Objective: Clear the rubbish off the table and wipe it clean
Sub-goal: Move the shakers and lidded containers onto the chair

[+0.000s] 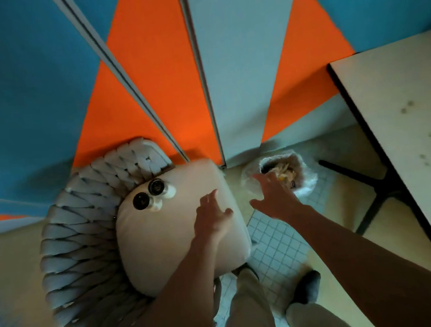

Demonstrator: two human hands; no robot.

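Observation:
A rubbish bin (303,180) lined with a clear plastic bag stands on the floor by the wall, with food scraps and wrappers inside. My right hand (273,194) hovers over its near rim with fingers spread and holds nothing. My left hand (212,217) is stretched out above the chair cushion (164,239), fingers relaxed and empty. The table (402,115) fills the right side; small crumbs and smears dot its pale top.
A woven grey armchair (82,232) sits at the left; two small white jars with dark lids (151,195) stand on its cushion. The table's black leg and foot (373,188) cross the floor at right. My legs and feet are at the bottom, on the tiled floor.

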